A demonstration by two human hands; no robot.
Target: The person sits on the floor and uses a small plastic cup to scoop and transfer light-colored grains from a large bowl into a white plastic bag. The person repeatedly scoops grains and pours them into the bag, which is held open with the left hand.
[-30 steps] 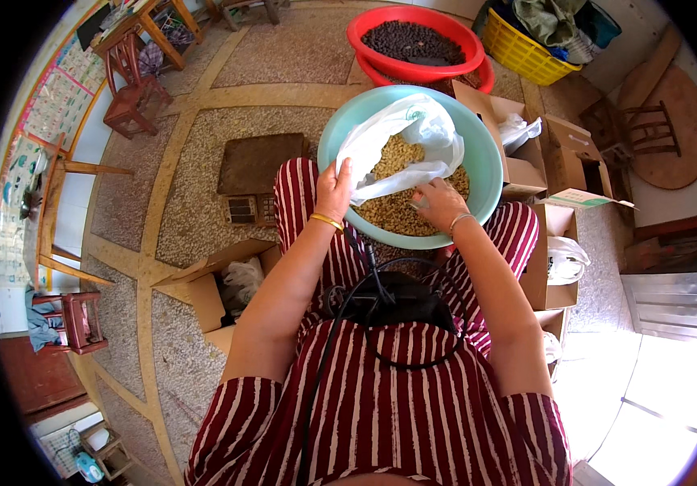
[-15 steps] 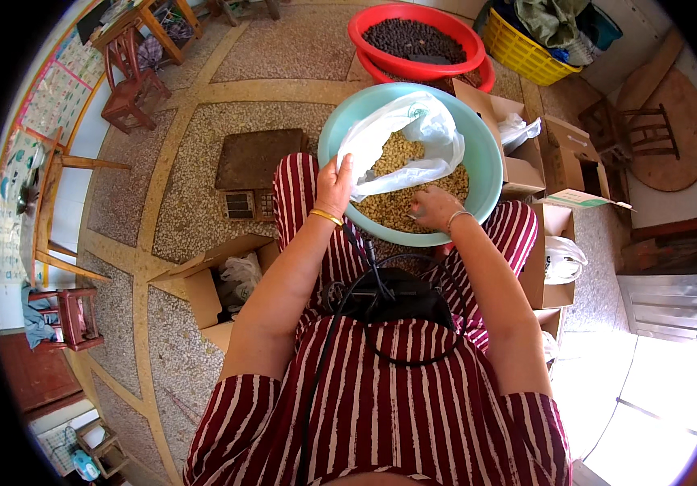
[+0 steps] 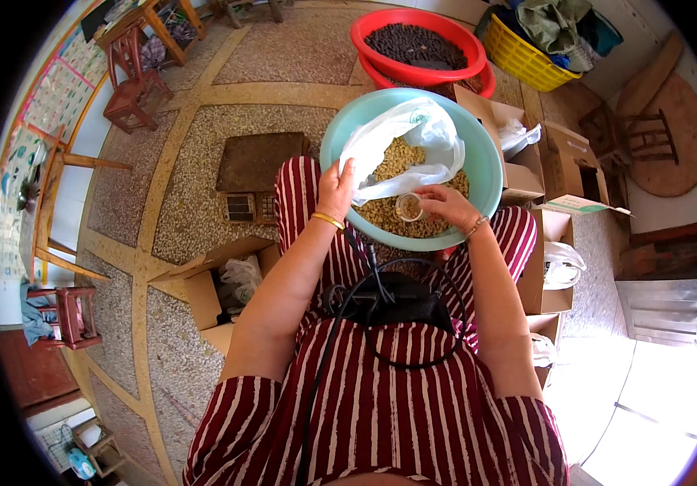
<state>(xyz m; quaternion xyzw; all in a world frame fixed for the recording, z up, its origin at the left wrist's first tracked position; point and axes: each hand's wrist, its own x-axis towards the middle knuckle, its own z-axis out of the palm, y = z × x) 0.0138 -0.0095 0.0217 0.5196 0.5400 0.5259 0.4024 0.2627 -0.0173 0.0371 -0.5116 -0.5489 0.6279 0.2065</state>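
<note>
- Centrally, the pale blue basin (image 3: 484,150) is serving as landmark, sitting between the striped trouser legs (image 3: 514,235); a knee pushing against its wall could be tilting it and spilling its load.
- Beyond the basin, a red basin (image 3: 360,40) is holding dark pieces; it is lying too far off to be posing much risk.
- Inside the basin, the white plastic bag (image 3: 381,142) is gaping toward the viewer, kernels showing in its mouth. Its thin film is looking limp, so the unheld right side could be folding inward and blocking the opening.
- At the basin's left side, the left hand (image 3: 334,192) is gripping the bag's edge, thumb uppermost; a slackening pinch could be letting that edge slump.
- Over the basin's near right part, the right hand (image 3: 449,206) is holding the clear cup (image 3: 407,207) by its right side, fingers drawn narrow. The cup's fill is remaining unclear; a snag on the nearby film could be tipping it.
- Across the basin's floor, pale yellow kernels (image 3: 381,215) are lying loose; kernels missing the bag's mouth could be scattering back among them.
</note>
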